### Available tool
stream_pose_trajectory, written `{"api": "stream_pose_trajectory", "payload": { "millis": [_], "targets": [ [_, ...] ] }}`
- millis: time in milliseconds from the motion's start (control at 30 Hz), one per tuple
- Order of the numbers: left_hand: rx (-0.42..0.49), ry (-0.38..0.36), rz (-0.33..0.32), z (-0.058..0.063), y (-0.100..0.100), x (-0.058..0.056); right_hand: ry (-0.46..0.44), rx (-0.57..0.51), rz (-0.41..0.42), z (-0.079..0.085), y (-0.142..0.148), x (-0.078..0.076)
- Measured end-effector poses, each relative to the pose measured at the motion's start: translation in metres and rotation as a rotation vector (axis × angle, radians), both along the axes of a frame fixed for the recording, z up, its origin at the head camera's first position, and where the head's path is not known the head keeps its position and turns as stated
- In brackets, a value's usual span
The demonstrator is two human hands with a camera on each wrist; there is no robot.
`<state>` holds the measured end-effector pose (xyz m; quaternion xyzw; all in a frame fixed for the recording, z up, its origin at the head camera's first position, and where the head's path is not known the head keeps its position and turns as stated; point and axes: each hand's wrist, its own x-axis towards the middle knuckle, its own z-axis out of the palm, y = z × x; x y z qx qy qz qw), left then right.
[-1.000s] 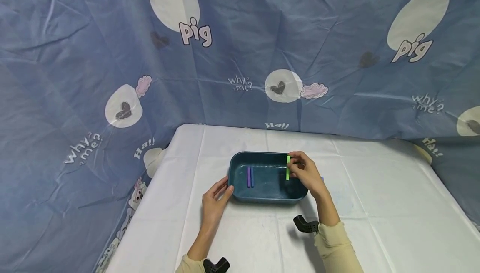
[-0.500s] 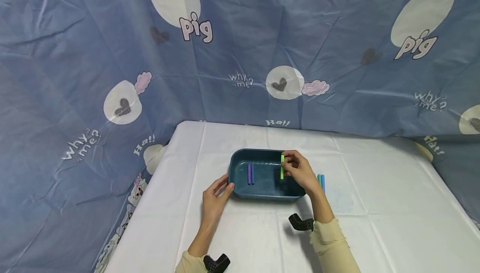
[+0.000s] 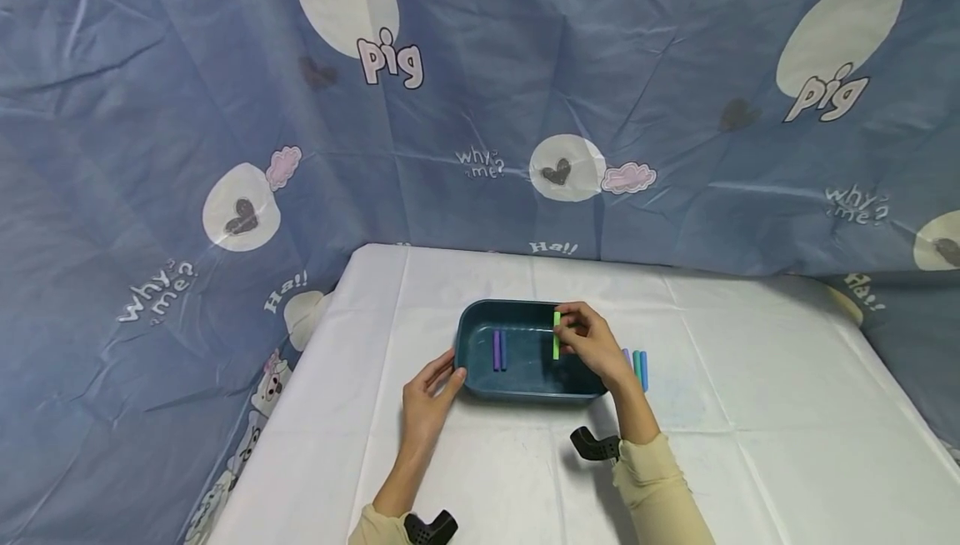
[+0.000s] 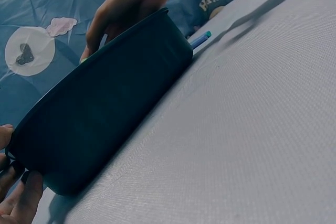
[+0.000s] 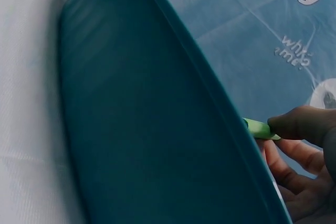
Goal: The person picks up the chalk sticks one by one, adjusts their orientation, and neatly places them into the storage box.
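A dark teal rectangular tray (image 3: 525, 397) stands on the white cloth. My left hand (image 3: 429, 405) grips its left end, thumb at the front corner and fingers along the side. Over the tray's right half, my right hand (image 3: 592, 347) pinches a light green chalk stick (image 3: 557, 337), held lengthwise away from me. The right wrist view has this light green chalk (image 5: 260, 129) between thumb and fingers just past the tray rim. Inside the tray, left of it, lie a purple chalk stick (image 3: 497, 351) and a blue one (image 3: 503, 351), side by side.
Right of the tray, partly behind my right wrist, lie a green chalk stick (image 3: 637, 366), a blue chalk stick (image 3: 644, 372) and a lavender one (image 3: 627, 357). A white cloth (image 3: 780, 378) covers the table. A blue printed curtain (image 3: 675, 112) hangs behind it.
My right hand has moved left over the tray with the light green chalk. The chalk sticks right of the tray have come into view from behind the wrist. My left hand stays put.
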<state>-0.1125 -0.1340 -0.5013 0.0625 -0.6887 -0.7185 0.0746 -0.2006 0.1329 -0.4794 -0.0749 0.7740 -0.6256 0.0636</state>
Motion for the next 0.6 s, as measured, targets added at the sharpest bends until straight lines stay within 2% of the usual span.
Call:
{"api": "stream_pose_trajectory", "payload": {
  "millis": [200,600],
  "targets": [
    [0.01,0.001,0.02,-0.02,-0.002,-0.006,-0.012,0.005,0.013,0.002,-0.005,-0.002],
    [0.007,0.02,0.036,-0.021,0.0,-0.007,-0.034,0.049,0.044,0.001,-0.015,-0.011]
  ]
}}
